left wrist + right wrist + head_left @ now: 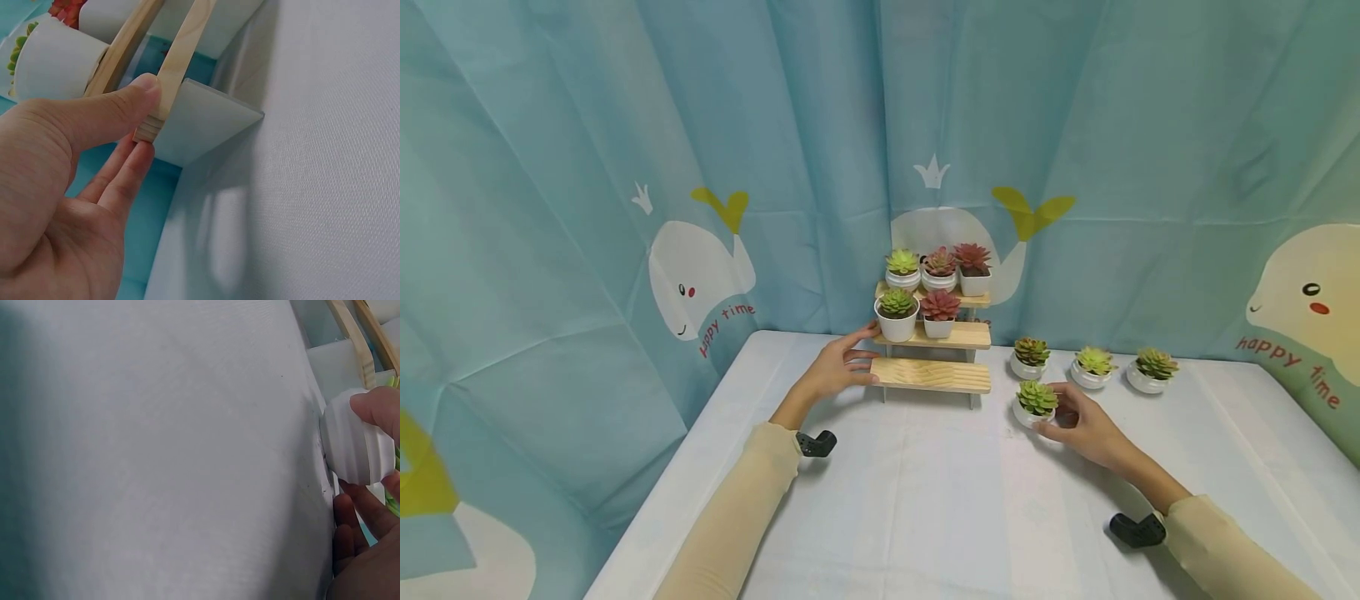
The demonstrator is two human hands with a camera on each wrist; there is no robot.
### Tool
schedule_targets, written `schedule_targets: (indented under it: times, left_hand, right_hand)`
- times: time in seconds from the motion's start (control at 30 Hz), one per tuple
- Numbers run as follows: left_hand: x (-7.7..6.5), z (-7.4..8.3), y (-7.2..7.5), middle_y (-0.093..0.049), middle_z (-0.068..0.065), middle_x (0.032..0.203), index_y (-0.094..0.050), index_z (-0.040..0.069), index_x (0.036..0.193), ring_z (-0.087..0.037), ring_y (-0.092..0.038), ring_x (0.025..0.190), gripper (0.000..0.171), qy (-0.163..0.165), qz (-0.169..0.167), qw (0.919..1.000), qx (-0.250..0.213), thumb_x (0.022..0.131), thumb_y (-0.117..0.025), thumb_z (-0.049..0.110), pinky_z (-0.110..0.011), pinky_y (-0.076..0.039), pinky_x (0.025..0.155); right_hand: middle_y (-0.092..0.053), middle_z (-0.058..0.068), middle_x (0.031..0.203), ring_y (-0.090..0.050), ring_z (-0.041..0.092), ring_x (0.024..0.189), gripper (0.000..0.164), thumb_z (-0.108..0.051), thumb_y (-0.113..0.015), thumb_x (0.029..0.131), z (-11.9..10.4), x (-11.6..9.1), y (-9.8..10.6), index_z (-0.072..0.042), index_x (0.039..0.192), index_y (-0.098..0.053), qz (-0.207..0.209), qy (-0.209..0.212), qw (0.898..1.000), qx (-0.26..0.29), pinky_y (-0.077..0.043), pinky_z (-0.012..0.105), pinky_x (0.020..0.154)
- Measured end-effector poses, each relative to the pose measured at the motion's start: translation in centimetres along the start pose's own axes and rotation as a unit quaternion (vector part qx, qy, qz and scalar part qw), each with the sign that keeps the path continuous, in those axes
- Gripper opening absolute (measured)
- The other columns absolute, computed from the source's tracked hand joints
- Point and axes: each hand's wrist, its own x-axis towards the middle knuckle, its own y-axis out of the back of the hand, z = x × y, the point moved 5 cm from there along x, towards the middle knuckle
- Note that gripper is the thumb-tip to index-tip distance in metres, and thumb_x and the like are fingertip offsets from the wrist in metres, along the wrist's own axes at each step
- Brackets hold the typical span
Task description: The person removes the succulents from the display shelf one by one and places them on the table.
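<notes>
Potted succulent [1034,406] in right grip [1088,427]; right-wrist view hides most leaves [1037,396]

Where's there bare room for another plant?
The bottom shelf is bare, left hand pinching its left end. The middle shelf is free right of its red succulent. The table lies open between the sleeves. Three pots crowd the top shelf.

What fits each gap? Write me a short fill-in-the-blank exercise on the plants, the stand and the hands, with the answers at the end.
1. The right hand holds a potted succulent whose pot is ____ in colour.
2. The number of potted plants on the top tier is ____.
3. The tier of the stand that bears no plant is the ____ one.
4. In the head view, the left hand grips the stand at its ____ end.

Missing words: white; three; bottom; left.
</notes>
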Motion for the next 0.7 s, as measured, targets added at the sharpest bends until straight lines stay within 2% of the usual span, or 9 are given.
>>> schedule_targets:
  times: [0.43,0.53,0.7]
  left_hand:
    - [-0.1,0.0,0.0,-0.027,-0.01,0.168,-0.04,0.001,0.156,-0.04,-0.055,0.133,0.084,-0.004,-0.003,1.0,0.002,0.082,-0.079,-0.013,-0.039,-0.055,0.105]
    - [-0.1,0.1,0.0,-0.027,-0.009,0.168,-0.041,0.001,0.156,-0.039,-0.055,0.133,0.084,-0.004,-0.001,1.0,-0.001,0.082,-0.079,-0.014,-0.039,-0.055,0.105]
    - [-0.1,0.1,0.0,-0.026,-0.01,0.168,-0.041,0.001,0.156,-0.04,-0.054,0.134,0.084,-0.004,-0.002,1.0,-0.002,0.082,-0.079,-0.014,-0.04,-0.055,0.105]
  right_hand:
    - [-0.064,0.016,0.121,-0.062,0.024,0.106,0.069,-0.023,-0.081,0.091,-0.1,0.0,0.3,0.001,0.144,-0.045,-0.022,-0.003,1.0,-0.009,-0.054,0.024,0.082]
    - [-0.065,0.018,0.123,-0.062,0.03,0.112,0.071,-0.021,-0.081,0.091,-0.4,0.0,0.6,0.002,0.146,-0.042,-0.034,0.005,0.999,-0.003,-0.056,0.027,0.088]
    - [-0.061,0.023,0.13,-0.06,0.039,0.119,0.073,-0.02,-0.081,0.092,-0.7,-0.1,1.1,0.002,0.148,-0.039,-0.054,0.013,0.998,0.006,-0.057,0.038,0.097]
